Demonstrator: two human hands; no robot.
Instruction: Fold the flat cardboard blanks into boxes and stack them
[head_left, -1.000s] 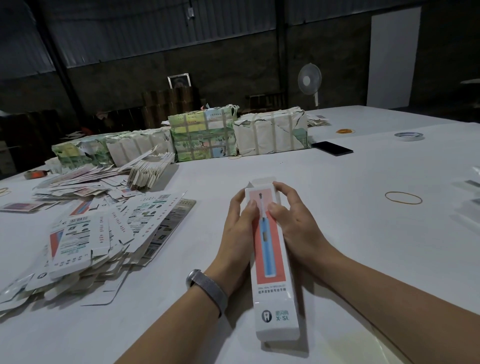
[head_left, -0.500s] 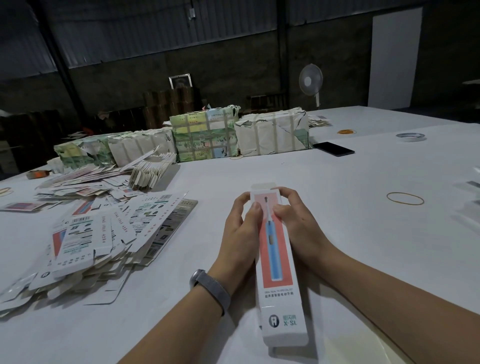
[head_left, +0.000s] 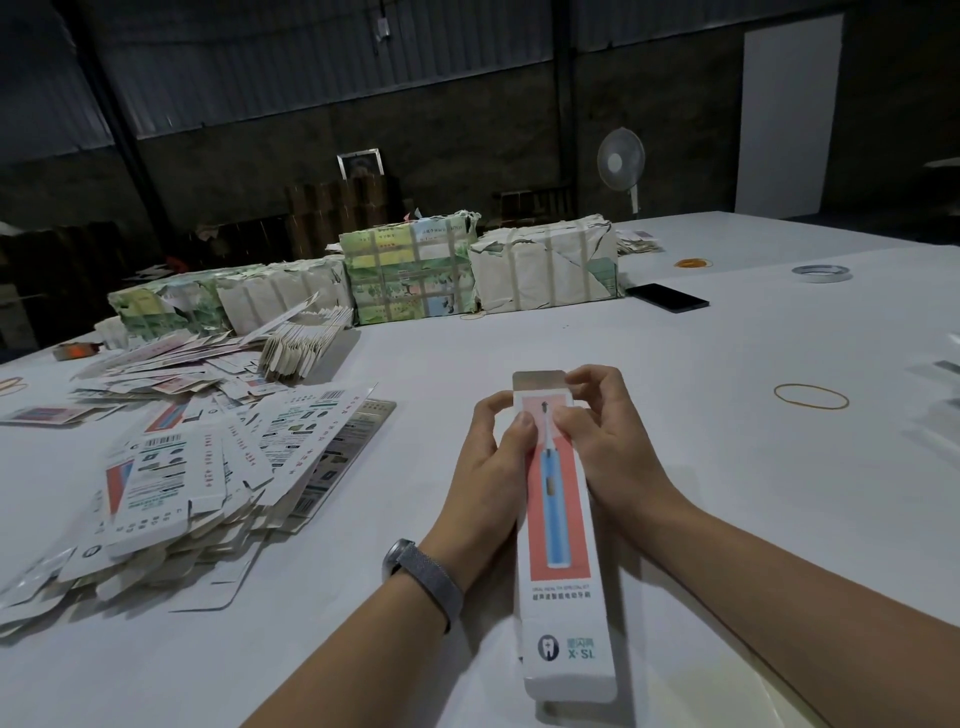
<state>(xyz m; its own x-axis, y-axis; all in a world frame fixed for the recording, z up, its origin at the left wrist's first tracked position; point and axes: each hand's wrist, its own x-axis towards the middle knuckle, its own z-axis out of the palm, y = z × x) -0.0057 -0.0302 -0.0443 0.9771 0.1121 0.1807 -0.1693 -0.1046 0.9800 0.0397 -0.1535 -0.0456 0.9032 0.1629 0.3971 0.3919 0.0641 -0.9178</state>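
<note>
Toothbrush box (head_left: 563, 545) long, narrow, white with red panel, lying lengthwise at centre of white worktop (head_left: 753, 493), near end toward person. Left hand (head_left: 491, 457) grips far end from left side, thumb on printed face. Right hand (head_left: 605, 436) grips same end from right, fingers curled at top flap (head_left: 538, 380), flap standing open. Heap of flat blanks (head_left: 171, 467) on worktop left of box, apart from it. Rubber band (head_left: 811, 396) lies to right. Wrapped bundles (head_left: 410, 270) at far side.
</note>
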